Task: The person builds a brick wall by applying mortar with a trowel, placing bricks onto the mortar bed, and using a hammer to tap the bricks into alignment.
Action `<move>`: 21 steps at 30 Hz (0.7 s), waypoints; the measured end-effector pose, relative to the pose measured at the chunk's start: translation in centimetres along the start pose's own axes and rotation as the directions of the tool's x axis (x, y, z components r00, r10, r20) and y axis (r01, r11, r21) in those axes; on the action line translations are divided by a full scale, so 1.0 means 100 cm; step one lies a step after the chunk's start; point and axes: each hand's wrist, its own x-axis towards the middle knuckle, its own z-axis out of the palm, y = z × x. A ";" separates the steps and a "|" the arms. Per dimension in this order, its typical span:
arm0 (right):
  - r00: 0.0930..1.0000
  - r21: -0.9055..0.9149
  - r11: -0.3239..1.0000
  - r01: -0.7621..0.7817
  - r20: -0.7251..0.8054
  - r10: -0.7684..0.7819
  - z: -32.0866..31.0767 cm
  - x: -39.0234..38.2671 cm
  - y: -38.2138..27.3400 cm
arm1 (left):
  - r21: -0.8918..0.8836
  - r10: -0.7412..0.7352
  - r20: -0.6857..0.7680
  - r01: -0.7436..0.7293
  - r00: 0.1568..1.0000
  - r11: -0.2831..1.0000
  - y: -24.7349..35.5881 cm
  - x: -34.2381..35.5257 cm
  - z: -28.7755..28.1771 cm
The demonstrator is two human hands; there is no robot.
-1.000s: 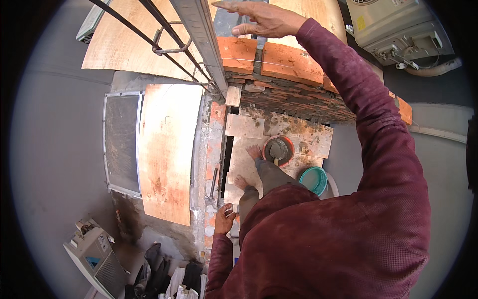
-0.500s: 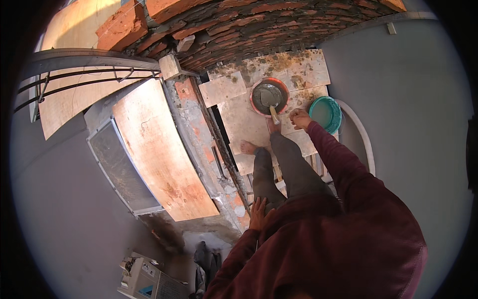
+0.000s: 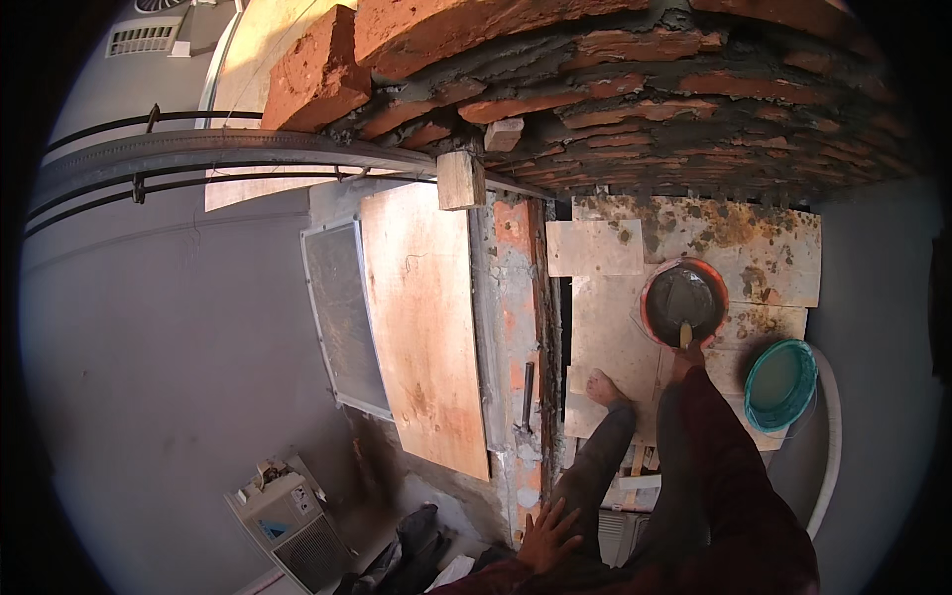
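Observation:
My right hand is closed on the handle of a trowel, whose grey blade rests in an orange bucket of mortar on stained boards. My left hand has its fingers spread and holds nothing, low beside my left leg, near the edge of the narrow brick-and-concrete ledge. My bare left foot is on the boards. A teal bucket of cloudy liquid stands to the right of my right arm.
A mortared brick wall spans the top. A metal post with rebar and a wood block are at upper left. Plywood, a framed panel and an air-conditioner unit are leftward. A pale hose curves at right.
My right hand came down from the brick wall top, past the teal bucket, and has closed on the trowel handle. The view tilted, bringing the wall's mortared face nearer.

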 end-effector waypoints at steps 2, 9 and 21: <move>0.956 0.153 0.977 -0.151 0.274 0.105 -0.084 -0.056 -0.035 | -0.175 0.010 -0.066 -0.022 0.998 0.984 0.022 0.016 -0.029; 0.801 0.196 0.888 0.416 0.383 -0.460 -0.309 -0.387 -0.062 | 0.186 0.331 -0.846 -0.350 0.418 0.918 0.101 0.044 -0.308; 0.065 -0.750 -0.143 0.645 0.241 -0.968 -0.388 -0.545 -0.484 | 0.249 0.285 -0.901 -0.147 0.327 0.957 0.121 0.063 -0.533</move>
